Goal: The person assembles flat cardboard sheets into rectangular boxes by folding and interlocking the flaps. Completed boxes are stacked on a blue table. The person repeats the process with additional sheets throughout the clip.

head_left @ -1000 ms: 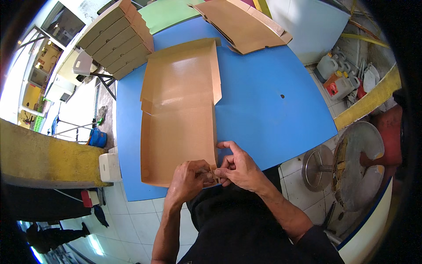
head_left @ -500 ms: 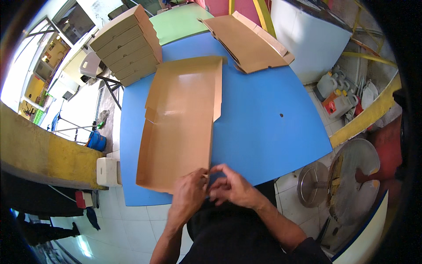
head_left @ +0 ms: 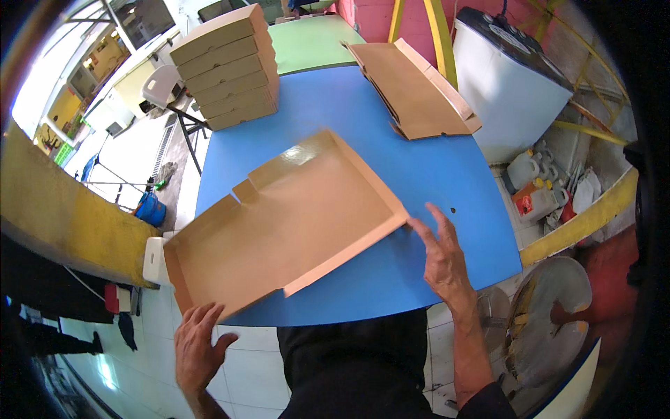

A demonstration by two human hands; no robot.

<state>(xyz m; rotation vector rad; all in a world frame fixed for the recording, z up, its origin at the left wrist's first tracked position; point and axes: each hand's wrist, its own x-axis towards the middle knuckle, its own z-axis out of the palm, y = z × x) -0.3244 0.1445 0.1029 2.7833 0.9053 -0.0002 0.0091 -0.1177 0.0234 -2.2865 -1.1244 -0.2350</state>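
Note:
A brown cardboard box (head_left: 286, 216), unfolded into a long open tray shape, lies slanted across the blue table (head_left: 460, 237). One end is at the near left, and some of its side walls stand up. At its near-left corner, the fingertips of my left hand (head_left: 199, 349) touch the edge, thumb held apart. My right hand (head_left: 447, 265) is beside the right corner with fingers spread; the index fingertip is at or very near the cardboard. Neither hand is closed round the box.
Several closed cardboard boxes (head_left: 230, 73) are stacked at the table's far left. Flat, partly folded cardboard sheets (head_left: 419, 91) lie at the far right. A green table (head_left: 314, 42) adjoins behind. Right of the table are a white appliance (head_left: 502, 91) and a round stool (head_left: 548, 321).
The open box has turned clockwise from lengthwise to slanted. My hands, earlier together at its near-right corner, have moved apart, left hand to the left and right hand to the right.

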